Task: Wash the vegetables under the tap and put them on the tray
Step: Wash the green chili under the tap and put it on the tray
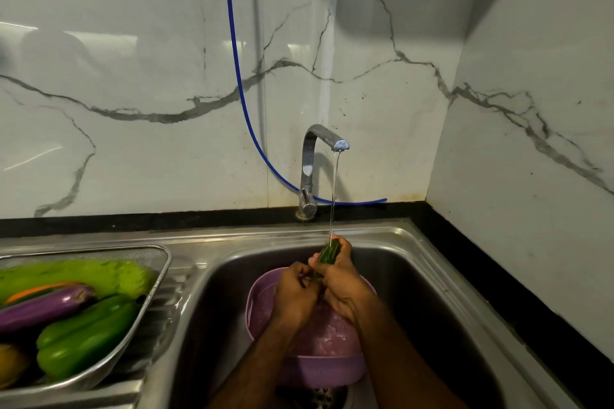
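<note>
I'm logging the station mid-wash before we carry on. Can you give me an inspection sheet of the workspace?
Surface: steel sink with a ribbed drainboard on its left; black counter edge behind.
Job's things: tap running; slim green vegetable under the stream; mesh tray on the drainboard holding a purple eggplant, green pepper, a pale green gourd and others.
Clutter: purple colander in the basin beneath the hands.
Grippers: right hand grips the vegetable; left hand holds its lower end.
Cables: blue hose hangs down the wall and passes behind the tap.
Surroundings: white marble-pattern wall panels.
</note>
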The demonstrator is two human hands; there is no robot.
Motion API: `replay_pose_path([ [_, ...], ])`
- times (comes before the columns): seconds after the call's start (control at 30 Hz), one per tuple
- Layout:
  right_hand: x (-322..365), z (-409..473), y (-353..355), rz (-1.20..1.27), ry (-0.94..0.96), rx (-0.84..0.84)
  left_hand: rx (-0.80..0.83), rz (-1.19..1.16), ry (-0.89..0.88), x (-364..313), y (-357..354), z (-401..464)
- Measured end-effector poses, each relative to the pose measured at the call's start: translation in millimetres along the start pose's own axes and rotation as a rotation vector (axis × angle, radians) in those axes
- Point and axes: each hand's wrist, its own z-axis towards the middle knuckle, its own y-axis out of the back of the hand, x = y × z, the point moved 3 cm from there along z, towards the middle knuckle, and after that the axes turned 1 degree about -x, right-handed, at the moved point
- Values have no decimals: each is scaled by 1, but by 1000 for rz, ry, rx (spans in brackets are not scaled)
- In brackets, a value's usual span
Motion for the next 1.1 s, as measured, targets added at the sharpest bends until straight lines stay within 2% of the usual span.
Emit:
replay_pose_path([
  [0.2, 1, 3, 6, 82, -31, -146, 119, -115, 83, -7, -4, -5],
  [0.33, 4, -1, 7, 362, -105, -116, 150, -270, 262, -14, -7, -12],
  [0.5, 1, 1, 7, 349, -149, -87, 188, -466, 408, -21, -6, -15],
  [0.7, -2, 6, 6, 202, -137, -162, 121, -414, 263, -19, -5, -13],
  [0.9, 2, 6, 13, 127, -96, -233, 209, -350, 142, -25, -8, -17],
  [1.03, 4, 4, 16, 86, -17, -250, 212, -101, 37, -22, -9, -17],
  [1.1, 4, 4, 13, 14, -8, -181, 166, -6, 15, -22, -7, -16],
])
